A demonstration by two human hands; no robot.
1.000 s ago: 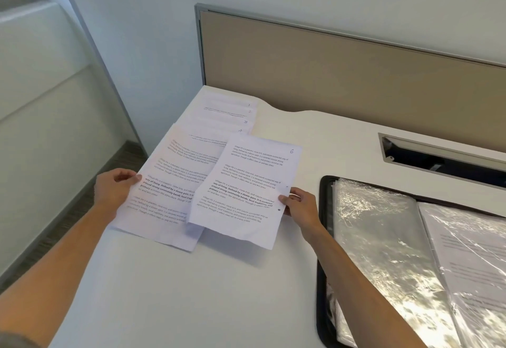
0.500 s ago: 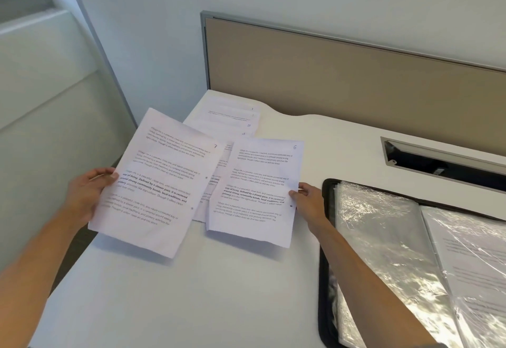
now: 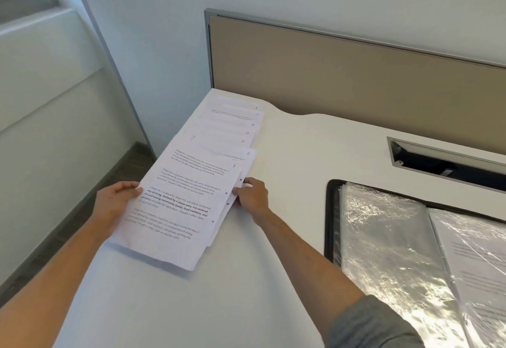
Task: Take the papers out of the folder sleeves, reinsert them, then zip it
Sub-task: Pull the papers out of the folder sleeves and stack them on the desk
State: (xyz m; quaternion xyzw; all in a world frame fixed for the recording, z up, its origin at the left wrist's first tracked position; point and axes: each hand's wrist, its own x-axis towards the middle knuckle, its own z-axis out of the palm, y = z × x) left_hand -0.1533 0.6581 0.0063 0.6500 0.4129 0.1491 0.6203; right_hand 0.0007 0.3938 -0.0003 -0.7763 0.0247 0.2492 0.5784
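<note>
Sheet 7 (image 3: pixel 178 205) held between left hand (image 3: pixel 113 205) and right hand (image 3: pixel 252 195).

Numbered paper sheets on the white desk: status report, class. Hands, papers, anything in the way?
Left hand holds sheet 7; right hand pinches the sheets' edge. Numbered paper sheets fanned 1 to 7. Black zip folder open, sleeves clear of the hands.

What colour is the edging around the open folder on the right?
Black: the folder's edging runs as a dark border around the clear sleeves, seen best in the head view.
</note>
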